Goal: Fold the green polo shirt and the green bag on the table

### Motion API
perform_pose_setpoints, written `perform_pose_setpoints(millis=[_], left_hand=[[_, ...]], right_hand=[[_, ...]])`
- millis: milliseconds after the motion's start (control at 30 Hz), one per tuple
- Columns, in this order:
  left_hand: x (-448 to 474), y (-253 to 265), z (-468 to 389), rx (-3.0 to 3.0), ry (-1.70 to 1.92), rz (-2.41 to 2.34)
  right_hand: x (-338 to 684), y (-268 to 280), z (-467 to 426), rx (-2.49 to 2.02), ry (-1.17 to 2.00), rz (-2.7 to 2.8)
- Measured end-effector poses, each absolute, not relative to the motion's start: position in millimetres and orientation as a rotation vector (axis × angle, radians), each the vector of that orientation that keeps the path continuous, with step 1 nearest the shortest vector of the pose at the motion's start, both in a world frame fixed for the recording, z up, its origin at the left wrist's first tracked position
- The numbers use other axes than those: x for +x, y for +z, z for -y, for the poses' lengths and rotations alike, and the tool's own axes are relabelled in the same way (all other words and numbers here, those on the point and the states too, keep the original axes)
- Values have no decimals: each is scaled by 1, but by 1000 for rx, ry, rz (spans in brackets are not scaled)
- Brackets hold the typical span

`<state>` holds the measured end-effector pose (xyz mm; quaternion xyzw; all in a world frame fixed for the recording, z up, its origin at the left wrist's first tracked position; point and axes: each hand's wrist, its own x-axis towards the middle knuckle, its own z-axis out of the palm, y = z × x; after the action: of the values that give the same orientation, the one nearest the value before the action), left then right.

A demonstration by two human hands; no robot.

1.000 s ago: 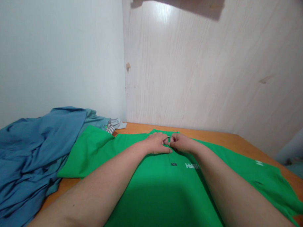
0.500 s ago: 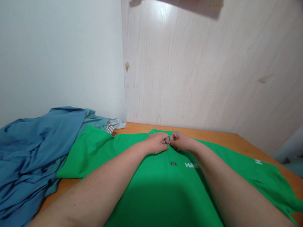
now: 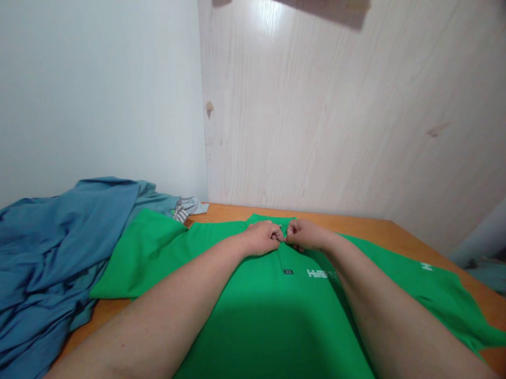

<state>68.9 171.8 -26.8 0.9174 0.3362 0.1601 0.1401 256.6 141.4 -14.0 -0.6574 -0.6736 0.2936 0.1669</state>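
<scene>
A green polo shirt (image 3: 257, 311) lies spread out, front up, with its collar at the far side and both sleeves out to the sides. White lettering and a small dark label at the foot of the placket show on its chest. At the neck opening, my left hand (image 3: 263, 237) is closed in a pinch on the placket edge. Close beside it on the right, my right hand (image 3: 302, 235) pinches the other edge of the placket. A small gap separates the fingertips. My fingers hide any button between them.
The orange-brown table (image 3: 345, 218) shows behind the shirt. A heap of blue cloth (image 3: 60, 257) lies at the left, with a striped grey cloth (image 3: 187, 207) by its far end. A pale wood-grain panel (image 3: 317, 115) and a white wall (image 3: 92, 90) stand behind.
Both hands stay at the neck of the polo shirt, with slight finger movement. The fingertips are a touch farther apart. The whole view has shifted slightly.
</scene>
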Motion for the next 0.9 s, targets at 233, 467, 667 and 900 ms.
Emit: perform_pose_setpoints(millis=[233,467,667,900], left_hand=[[69,-21,-167,2631,430,-974],[70,-22,-168,2632,430,-964],[70,-22,-168,2618,435,-982],[70,-24,-170,2604,426,-965]], right_hand=[[262,-9,-139,-1900,737,2029],[266,-6,-134,-1817,944,2077],[266,1,-130,-1886,909,2195],[264,13,-122,-1940,973,2324]])
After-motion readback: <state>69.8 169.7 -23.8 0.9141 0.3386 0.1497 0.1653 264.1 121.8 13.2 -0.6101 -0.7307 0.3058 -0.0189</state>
